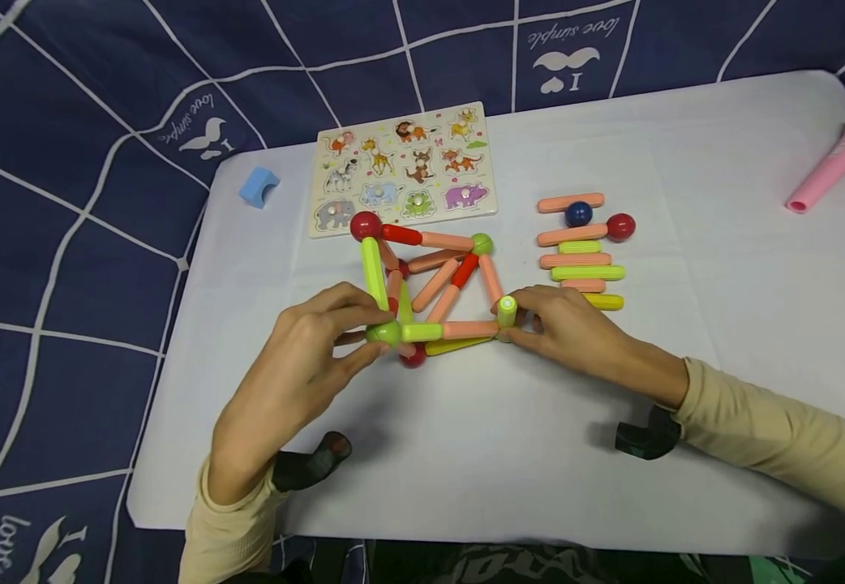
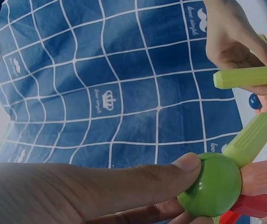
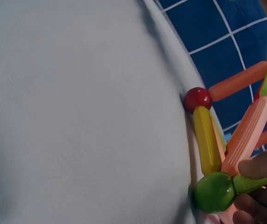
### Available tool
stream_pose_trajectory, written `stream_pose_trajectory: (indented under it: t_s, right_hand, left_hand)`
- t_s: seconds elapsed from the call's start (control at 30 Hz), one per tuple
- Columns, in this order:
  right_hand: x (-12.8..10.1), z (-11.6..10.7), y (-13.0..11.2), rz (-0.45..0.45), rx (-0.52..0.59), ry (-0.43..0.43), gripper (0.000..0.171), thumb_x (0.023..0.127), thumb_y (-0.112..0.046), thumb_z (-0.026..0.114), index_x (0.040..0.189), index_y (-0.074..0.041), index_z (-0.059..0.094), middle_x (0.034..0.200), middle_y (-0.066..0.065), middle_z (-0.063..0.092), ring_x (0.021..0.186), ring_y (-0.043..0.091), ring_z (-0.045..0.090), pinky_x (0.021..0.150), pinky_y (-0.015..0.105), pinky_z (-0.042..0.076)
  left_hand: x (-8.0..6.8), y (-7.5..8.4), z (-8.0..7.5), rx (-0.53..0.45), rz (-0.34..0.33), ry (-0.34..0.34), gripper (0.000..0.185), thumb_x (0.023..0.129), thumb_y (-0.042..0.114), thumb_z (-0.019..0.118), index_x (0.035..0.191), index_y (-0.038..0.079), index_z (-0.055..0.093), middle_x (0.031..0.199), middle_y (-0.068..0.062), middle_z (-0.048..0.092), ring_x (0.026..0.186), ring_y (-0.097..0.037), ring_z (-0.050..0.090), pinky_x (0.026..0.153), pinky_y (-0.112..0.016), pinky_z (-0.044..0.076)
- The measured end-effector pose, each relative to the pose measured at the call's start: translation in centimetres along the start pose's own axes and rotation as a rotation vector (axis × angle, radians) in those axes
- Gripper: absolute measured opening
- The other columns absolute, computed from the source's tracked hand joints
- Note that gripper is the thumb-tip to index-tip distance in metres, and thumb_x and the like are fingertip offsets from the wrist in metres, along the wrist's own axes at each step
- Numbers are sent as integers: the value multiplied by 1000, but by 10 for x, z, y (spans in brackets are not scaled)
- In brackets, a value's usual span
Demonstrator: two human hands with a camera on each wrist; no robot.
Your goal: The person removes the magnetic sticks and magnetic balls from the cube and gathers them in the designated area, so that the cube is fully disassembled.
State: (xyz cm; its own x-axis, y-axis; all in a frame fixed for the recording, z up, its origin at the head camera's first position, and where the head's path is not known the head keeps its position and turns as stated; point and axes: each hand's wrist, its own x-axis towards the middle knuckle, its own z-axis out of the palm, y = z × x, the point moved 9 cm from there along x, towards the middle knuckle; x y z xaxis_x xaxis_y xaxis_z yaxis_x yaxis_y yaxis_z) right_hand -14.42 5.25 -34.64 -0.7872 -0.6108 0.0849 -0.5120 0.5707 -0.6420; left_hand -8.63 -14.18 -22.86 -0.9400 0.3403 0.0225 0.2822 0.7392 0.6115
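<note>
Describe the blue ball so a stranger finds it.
On the white table, right of the animal puzzle board in the head view, loose sticks lie in a column. Between the top two sits the blue ball, near a red ball but the only blue one.

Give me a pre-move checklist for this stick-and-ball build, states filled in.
1. Left hand on the near-left green ball: ok, thumb and fingers pinch it.
2. Right hand on the lime stick: ok, gripped.
3. Stick meets the near-right green ball: ok, contact shows in the right wrist view.
4. Joint firmness: cannot tell from stills.
5. Ball on the stick's free end: not ok if one is wanted; end bare.
6. Frame clear of puzzle board: cannot tell; the far-left red ball overlaps its edge in the head view.
</note>
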Motion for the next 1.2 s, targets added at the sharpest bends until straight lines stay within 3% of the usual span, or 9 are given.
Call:
stream_pose_trajectory:
  t_s: [0.33, 0.47, 0.63, 0.87, 1.03, 1.2]
  right_hand:
    - [-2, 3, 0, 8, -57, -23, 18, 88, -12, 71, 105, -7, 66, 92, 3, 65, 81, 18, 60, 71, 30, 55]
    - [-5, -1, 6, 21, -106, -16, 24, 88, -9, 70, 109, -3, 61, 89, 6, 63, 80, 19, 60, 70, 32, 56]
    - [-13, -19, 19, 37, -139, -4, 35, 85, -6, 74, 116, -4, 59, 100, 8, 66, 88, 21, 62, 78, 40, 57]
    - [-41, -49, 39, 26, -233, 58, 30, 77, -5, 83, 105, -6, 72, 102, 6, 69, 97, 25, 63, 85, 47, 53]
    - [-60, -60, 53, 57, -318, 105, 30, 72, -8, 85, 101, -6, 75, 97, 4, 67, 87, 20, 62, 75, 43, 55]
    - [-67, -62, 58, 32, -370, 161, 32, 69, -7, 87, 96, -11, 71, 92, 3, 66, 76, 17, 59, 60, 40, 53]
  left_hand:
    - [1, 0, 1, 10, -10, -12, 31, 78, -3, 80, 108, 1, 74, 107, 0, 63, 99, -13, 63, 82, -31, 57]
    - [1, 0, 0, 11, -10, -10, 30, 78, -3, 80, 108, 1, 74, 107, 0, 63, 100, -13, 63, 82, -31, 57]
    - [0, 0, 0, 3, -15, -13, 30, 78, -4, 80, 107, 2, 74, 107, 0, 63, 100, -13, 62, 83, -30, 57]
    - [1, 1, 0, 2, -10, -9, 30, 78, -3, 80, 107, 2, 74, 107, 0, 63, 101, -13, 62, 83, -30, 57]
    - [1, 1, -1, 11, -13, -10, 29, 79, -2, 80, 107, 2, 75, 107, 0, 64, 100, -13, 63, 83, -30, 57]
    - [0, 1, 0, 13, -18, -9, 29, 78, -2, 80, 107, 2, 75, 106, 0, 64, 100, -13, 63, 82, -31, 57]
